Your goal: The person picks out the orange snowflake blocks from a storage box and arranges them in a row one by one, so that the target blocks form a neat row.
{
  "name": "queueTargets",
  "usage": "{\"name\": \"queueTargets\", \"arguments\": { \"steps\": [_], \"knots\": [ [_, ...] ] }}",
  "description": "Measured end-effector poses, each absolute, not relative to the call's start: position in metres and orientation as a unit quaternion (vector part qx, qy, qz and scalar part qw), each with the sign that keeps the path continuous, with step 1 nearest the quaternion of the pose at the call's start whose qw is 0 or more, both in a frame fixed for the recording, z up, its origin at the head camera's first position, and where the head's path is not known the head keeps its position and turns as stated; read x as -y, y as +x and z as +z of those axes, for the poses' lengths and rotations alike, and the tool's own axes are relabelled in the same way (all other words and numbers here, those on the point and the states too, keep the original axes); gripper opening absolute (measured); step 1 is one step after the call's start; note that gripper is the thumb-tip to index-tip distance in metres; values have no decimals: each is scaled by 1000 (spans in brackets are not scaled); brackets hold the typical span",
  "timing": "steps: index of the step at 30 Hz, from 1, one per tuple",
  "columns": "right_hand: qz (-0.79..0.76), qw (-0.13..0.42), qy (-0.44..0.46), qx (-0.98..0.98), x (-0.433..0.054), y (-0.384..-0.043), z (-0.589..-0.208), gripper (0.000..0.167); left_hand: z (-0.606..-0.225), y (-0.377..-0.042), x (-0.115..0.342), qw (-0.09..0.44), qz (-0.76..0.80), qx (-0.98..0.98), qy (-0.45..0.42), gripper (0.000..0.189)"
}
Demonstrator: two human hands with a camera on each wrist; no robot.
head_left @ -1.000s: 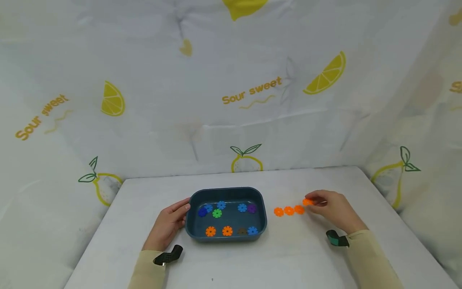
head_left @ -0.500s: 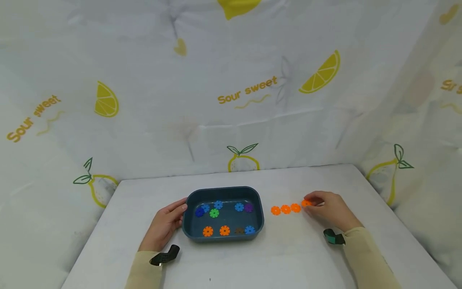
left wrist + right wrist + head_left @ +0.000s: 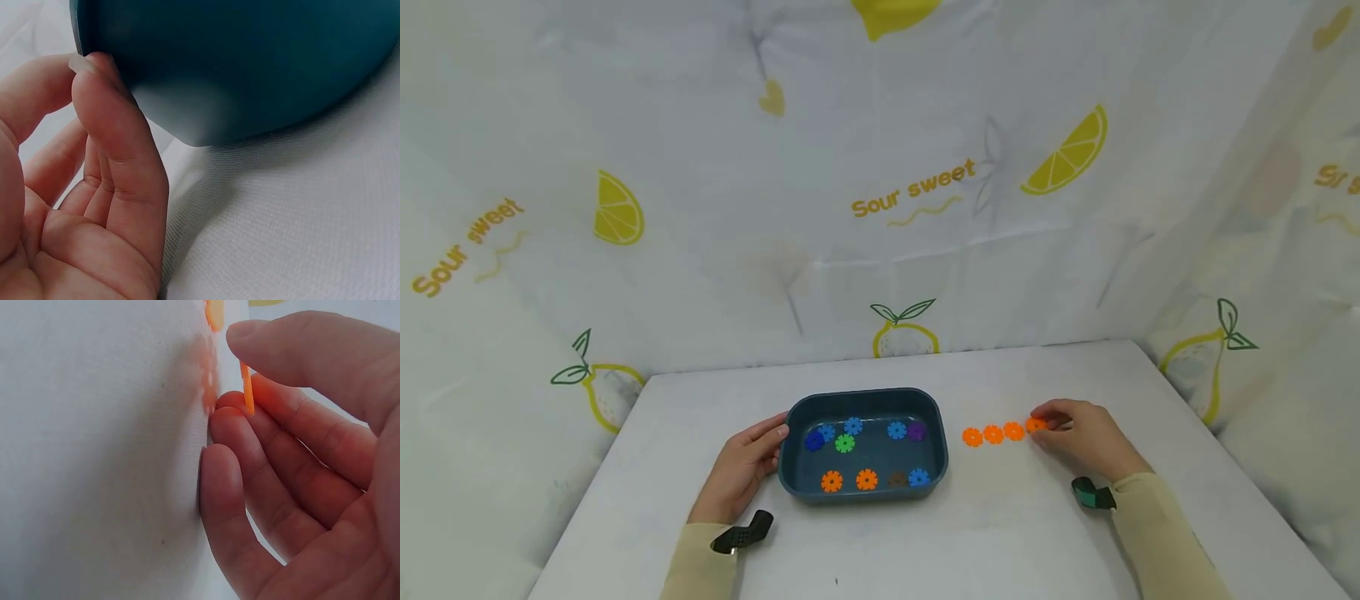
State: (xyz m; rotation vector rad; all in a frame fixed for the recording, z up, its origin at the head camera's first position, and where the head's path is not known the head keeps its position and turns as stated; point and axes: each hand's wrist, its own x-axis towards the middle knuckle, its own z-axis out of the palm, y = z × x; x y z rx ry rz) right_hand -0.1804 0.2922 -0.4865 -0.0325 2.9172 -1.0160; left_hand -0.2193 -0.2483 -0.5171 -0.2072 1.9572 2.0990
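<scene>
My left hand (image 3: 737, 471) grips the left end of a dark blue-green plastic tray (image 3: 880, 454), thumb at the rim and fingers along the outer wall. The left wrist view shows the thumb and a fingertip at the tray wall (image 3: 250, 69). Right of the tray, my right hand (image 3: 1090, 437) pinches an orange notched disc (image 3: 1036, 424), like a snowflake building piece, between thumb and fingers. In the right wrist view that orange disc (image 3: 248, 390) is edge-on, close over the table, with the lower fingertips at the white surface. It sits at the right end of a row of three matching discs (image 3: 993, 434).
Inside the tray lie several notched discs: a green one (image 3: 845, 443), a purple one (image 3: 916, 431), a brown one (image 3: 898, 478), two orange ones (image 3: 867, 479) and several blue ones (image 3: 853, 426). A white cloth with lemon prints (image 3: 737, 275) stands behind the white table (image 3: 880, 550).
My right hand has lowered the orange disc toward the right end of the row. The head view has shifted slightly. My left hand keeps its hold on the tray.
</scene>
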Motion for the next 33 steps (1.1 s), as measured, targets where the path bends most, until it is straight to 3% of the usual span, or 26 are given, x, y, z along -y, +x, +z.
{"name": "queueTargets", "arguments": {
  "steps": [33],
  "knots": [
    [-329, 7, -24, -944, -291, -182, -498, 26, -520, -218, 243, 120, 720, -680, -65, 50]
  ]
}}
